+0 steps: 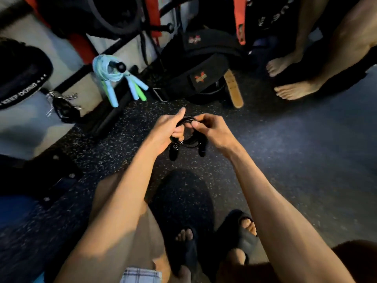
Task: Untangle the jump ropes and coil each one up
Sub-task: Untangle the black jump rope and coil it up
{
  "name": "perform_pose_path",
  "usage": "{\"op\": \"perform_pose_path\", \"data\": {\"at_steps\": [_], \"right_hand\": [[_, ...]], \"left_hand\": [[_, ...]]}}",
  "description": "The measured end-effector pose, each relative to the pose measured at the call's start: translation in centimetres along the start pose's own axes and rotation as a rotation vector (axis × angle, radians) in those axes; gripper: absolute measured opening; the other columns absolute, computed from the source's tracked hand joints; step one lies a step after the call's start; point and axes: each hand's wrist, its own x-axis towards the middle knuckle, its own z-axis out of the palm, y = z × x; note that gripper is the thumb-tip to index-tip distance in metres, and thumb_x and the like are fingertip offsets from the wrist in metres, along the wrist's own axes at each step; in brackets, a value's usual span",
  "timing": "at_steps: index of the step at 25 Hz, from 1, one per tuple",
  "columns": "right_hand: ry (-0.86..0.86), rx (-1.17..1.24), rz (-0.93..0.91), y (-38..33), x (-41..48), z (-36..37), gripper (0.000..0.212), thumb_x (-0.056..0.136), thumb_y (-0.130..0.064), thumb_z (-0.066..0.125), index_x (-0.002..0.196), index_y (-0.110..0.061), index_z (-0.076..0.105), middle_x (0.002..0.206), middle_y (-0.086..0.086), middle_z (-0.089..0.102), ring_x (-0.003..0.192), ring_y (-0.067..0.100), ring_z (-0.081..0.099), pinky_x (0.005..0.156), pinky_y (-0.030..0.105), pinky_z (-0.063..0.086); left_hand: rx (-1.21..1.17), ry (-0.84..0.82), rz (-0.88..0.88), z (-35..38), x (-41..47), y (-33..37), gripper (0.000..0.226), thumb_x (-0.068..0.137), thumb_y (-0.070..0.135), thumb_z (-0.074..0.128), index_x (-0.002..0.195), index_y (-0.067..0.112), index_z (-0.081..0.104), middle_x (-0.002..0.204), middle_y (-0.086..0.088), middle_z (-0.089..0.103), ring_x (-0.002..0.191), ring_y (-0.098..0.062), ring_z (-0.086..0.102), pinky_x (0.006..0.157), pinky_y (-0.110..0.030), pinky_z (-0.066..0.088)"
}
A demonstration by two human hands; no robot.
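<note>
We see one black jump rope [188, 140] coiled at centre, our left hand [171, 127] gripping it, right hand [212, 129] pinching it, two black handles [173, 153] hanging, pastel ropes [102, 66] upper left, their number unclear.

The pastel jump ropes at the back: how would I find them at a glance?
Look along the speckled floor to the black frame against the pale wall, left of the heap of black lifting belts. There a coiled bundle, the pastel jump ropes, hangs over a black knob. Light blue and green handles set it apart from the black gear beside it.
</note>
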Motion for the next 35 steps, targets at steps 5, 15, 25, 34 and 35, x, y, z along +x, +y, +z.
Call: {"op": "perform_pose_path", "data": {"at_steps": [5, 15, 25, 34, 35], "right_hand": [[-0.046, 0.01, -0.058, -0.5, 7.5, 2.2, 0.008, 0.096, -0.011, 0.06, 0.1, -0.009, 0.067, 0.082, 0.008, 0.068, 0.077, 0.014, 0.064, 0.078, 0.031, 0.053], [-0.065, 0.08, -0.258, -1.4, 22.6, 10.7, 0.022, 0.094, -0.006, 0.06, 0.112, 0.001, 0.07, 0.1, 0.006, 0.072, 0.083, 0.003, 0.066, 0.082, 0.017, 0.051], [0.119, -0.018, -0.427, -1.6, 31.8, 17.7, 0.009, 0.097, -0.013, 0.056, 0.098, -0.004, 0.056, 0.076, -0.013, 0.056, 0.068, 0.001, 0.056, 0.069, 0.018, 0.044], [-0.2, -0.597, -0.461, 0.4, 35.5, 18.3, 0.048, 0.089, 0.002, 0.048, 0.131, -0.019, 0.06, 0.11, 0.011, 0.073, 0.105, 0.028, 0.067, 0.097, 0.035, 0.051], [-0.241, -0.626, -0.392, 0.2, 35.9, 18.5, 0.051, 0.09, 0.002, 0.048, 0.136, -0.02, 0.056, 0.112, 0.012, 0.072, 0.106, 0.028, 0.066, 0.098, 0.035, 0.051]], "left_hand": [[-0.136, 0.078, 0.147, -3.5, 3.6, 1.0, 0.022, 0.101, 0.019, 0.051, 0.082, 0.009, 0.053, 0.065, -0.003, 0.045, 0.056, -0.013, 0.037, 0.061, -0.027, 0.035], [0.044, 0.565, 0.465, -12.8, 11.9, 3.0, 0.016, 0.095, 0.002, 0.054, 0.101, 0.014, 0.063, 0.087, -0.005, 0.065, 0.073, -0.008, 0.059, 0.072, -0.025, 0.05], [0.652, 1.03, 0.605, -20.2, 19.3, 5.8, 0.023, 0.086, 0.007, 0.057, 0.108, 0.011, 0.064, 0.109, -0.01, 0.061, 0.099, -0.026, 0.062, 0.094, -0.035, 0.049], [1.275, 1.042, 0.485, -24.7, 21.0, 5.1, 0.07, 0.083, -0.014, 0.05, 0.146, 0.015, 0.043, 0.13, -0.018, 0.052, 0.113, -0.033, 0.049, 0.096, -0.04, 0.046], [1.348, 1.026, 0.383, -24.6, 20.7, 5.3, 0.077, 0.083, -0.012, 0.054, 0.15, 0.02, 0.036, 0.134, -0.016, 0.048, 0.115, -0.034, 0.046, 0.095, -0.043, 0.047]]}}
